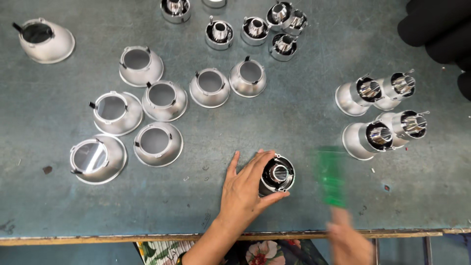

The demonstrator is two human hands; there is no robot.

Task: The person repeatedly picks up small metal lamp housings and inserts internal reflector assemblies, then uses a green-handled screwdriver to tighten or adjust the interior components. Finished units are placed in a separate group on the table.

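Your right hand (349,241) blurred, cut off below, grip unclear on a smeared green tool (331,175), your left hand (245,189) spread, cupping a reflector (278,174)

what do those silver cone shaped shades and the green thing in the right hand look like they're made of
Silver cone shades: probably spun or pressed metal, satin outside, judging by the soft even sheen. Green tool in the right hand: likely translucent plastic, but motion blur leaves it uncertain.

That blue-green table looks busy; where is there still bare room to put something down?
Bare table runs down the middle, between the silver cones and the four assembled lamp housings. The near-left corner is free too. It is crowded at the far edge among the small chrome parts, and around the left hand.
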